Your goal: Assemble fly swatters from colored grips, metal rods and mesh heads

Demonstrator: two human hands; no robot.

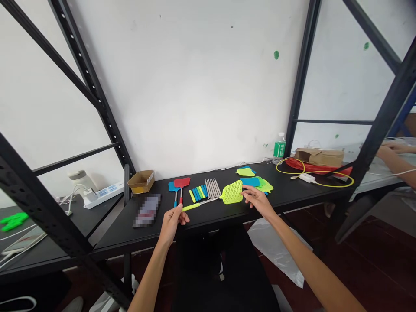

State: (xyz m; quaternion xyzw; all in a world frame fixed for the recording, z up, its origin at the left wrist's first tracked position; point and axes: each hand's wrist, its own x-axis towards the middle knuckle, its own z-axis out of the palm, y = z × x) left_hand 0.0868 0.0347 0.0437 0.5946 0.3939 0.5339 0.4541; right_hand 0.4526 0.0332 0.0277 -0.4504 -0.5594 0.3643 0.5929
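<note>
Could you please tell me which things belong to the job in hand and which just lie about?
Likely part of the job:
lime swatter, held in left hand, right hand at its far end
red swatter, blue swatter
loose handles, metal rods, loose heads

Likely lying about:
small cardboard box
plastic bottle
yellow cable

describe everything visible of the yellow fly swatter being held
The yellow fly swatter has a flat perforated head, apparently plastic, a thin silvery shaft and a matching yellow handle. It is held crosswise over the black table, head rightward. The left grip holds the handle's end; the right grip appears to touch the head's edge.
</note>
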